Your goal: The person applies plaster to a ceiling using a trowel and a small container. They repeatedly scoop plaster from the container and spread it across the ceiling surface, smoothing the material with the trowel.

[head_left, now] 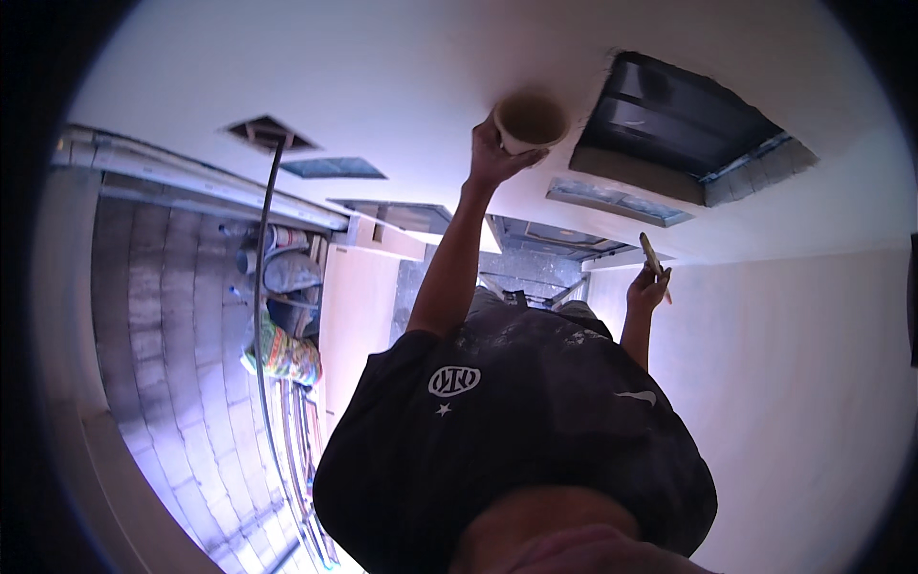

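A pale round bowl [532, 122] is in my left hand [492, 158], whose thumb and fingers are closed on its rim. The bowl's hollow faces me, and I cannot make out what is in it. Behind it spreads a white plastered surface [402, 57]; whether the bowl touches that surface, I cannot tell. Farther right and lower, my right hand [648, 285] grips a slim yellowish tool [651, 252] with its long end pointing up. It could be a brush or a scraper; my fingers cover its middle.
A large dark rectangular opening [674, 120] with rough edges lies right of the bowl. A smaller square opening [268, 132] has a dark pole or cable [263, 258] running from it. At left, several bags [287, 354] rest by a grey block wall [158, 316]. A pale wall [765, 383] stands at right.
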`<control>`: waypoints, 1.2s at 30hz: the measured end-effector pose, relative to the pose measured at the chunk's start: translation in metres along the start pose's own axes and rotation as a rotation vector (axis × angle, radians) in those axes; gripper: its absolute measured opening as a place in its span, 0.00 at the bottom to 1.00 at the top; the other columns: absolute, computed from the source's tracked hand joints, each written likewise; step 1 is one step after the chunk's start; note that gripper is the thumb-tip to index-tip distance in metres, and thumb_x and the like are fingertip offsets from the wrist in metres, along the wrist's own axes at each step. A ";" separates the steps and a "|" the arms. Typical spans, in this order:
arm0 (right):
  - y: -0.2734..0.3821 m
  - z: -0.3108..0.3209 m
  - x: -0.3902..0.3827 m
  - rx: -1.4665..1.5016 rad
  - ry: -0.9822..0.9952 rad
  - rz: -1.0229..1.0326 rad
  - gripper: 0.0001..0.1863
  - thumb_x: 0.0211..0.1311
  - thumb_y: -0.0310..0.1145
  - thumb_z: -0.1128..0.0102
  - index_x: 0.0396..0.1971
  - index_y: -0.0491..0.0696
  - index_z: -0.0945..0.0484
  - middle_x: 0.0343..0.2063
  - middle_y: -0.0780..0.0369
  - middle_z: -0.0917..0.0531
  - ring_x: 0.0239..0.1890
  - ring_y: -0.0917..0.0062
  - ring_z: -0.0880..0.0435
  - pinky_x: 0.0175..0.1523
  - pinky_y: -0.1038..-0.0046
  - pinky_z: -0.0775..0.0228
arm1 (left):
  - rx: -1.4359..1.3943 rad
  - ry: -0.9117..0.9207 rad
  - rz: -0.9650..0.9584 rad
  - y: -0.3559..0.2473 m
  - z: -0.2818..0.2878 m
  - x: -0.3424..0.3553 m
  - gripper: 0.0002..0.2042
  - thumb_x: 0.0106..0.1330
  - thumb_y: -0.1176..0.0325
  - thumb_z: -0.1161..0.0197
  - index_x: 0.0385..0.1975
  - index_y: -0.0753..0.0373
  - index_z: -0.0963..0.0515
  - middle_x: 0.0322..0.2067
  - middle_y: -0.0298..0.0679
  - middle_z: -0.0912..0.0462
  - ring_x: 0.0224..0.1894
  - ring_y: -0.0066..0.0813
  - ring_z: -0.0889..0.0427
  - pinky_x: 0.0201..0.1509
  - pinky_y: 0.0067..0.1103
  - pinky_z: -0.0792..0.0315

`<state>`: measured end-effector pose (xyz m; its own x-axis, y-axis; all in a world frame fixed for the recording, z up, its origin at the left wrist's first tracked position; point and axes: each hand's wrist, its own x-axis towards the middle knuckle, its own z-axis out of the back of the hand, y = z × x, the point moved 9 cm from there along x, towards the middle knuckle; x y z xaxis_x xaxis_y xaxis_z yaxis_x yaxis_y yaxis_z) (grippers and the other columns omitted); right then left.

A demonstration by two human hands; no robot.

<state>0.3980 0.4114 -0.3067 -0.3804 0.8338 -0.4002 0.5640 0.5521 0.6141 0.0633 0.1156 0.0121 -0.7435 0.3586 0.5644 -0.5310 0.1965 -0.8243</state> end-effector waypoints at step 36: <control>0.050 -0.078 -0.045 -1.191 0.202 0.258 0.28 0.71 0.50 0.60 0.28 0.44 0.17 0.21 0.60 0.21 0.32 0.78 0.23 0.39 0.73 0.33 | 0.136 -0.141 0.190 0.093 0.038 -0.037 0.46 0.43 0.64 0.22 0.60 0.70 0.46 0.57 0.50 0.36 0.57 0.40 0.33 0.62 0.35 0.36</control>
<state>0.3861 0.4013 -0.2045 -0.5227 0.8428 -0.1283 -0.3392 -0.0676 0.9383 0.0260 0.0857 -0.0837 -0.8792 0.2445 0.4089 -0.4192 0.0105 -0.9078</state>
